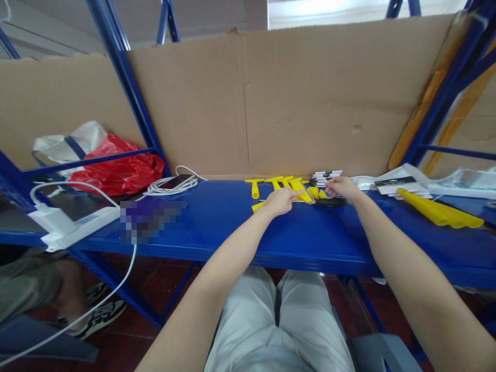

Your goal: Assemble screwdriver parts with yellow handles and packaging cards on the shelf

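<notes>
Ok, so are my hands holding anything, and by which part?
I can't tell. Your left hand is at a yellow tool, your right hand beside small yellow pieces; any grip is too small to see.

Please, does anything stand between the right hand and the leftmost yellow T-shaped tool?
Yes. Between the right hand and the leftmost yellow T-shaped tool lie the other yellow tools, and the left hand reaches in there too.

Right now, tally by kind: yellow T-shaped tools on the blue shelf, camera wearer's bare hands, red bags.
Yellow T-shaped tools: at least 3; overlap hides the exact count
Bare hands: 2 (left hand, right hand)
Red bag: 1
Total: at least 6
</notes>
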Demonstrator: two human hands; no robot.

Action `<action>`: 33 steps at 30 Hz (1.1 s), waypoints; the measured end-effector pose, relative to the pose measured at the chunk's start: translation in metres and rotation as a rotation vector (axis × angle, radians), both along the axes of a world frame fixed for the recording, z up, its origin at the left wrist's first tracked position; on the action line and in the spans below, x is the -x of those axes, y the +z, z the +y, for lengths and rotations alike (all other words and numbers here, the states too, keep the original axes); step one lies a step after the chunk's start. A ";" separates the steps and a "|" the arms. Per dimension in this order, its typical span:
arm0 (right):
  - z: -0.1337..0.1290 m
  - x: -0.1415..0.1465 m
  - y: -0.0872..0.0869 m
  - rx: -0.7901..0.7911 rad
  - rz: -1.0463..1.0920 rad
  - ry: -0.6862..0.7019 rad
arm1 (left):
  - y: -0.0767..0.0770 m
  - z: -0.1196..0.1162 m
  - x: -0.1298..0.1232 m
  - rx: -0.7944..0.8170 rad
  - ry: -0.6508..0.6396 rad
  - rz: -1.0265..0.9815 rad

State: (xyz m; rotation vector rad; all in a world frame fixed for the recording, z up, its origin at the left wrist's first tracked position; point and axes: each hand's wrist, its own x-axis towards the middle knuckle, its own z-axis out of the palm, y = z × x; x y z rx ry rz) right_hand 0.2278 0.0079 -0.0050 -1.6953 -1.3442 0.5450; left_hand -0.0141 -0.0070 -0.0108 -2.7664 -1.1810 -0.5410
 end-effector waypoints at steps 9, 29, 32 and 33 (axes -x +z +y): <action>0.009 -0.032 -0.014 0.066 -0.663 -0.226 | -0.001 -0.006 -0.006 0.061 -0.107 -0.021; 0.015 -0.056 -0.024 0.165 -0.645 -0.220 | -0.008 -0.001 -0.009 0.122 -0.153 -0.045; 0.014 -0.056 -0.023 0.154 -0.653 -0.218 | -0.007 -0.001 -0.009 0.126 -0.149 -0.045; 0.014 -0.056 -0.023 0.151 -0.657 -0.211 | -0.007 -0.002 -0.009 0.126 -0.152 -0.046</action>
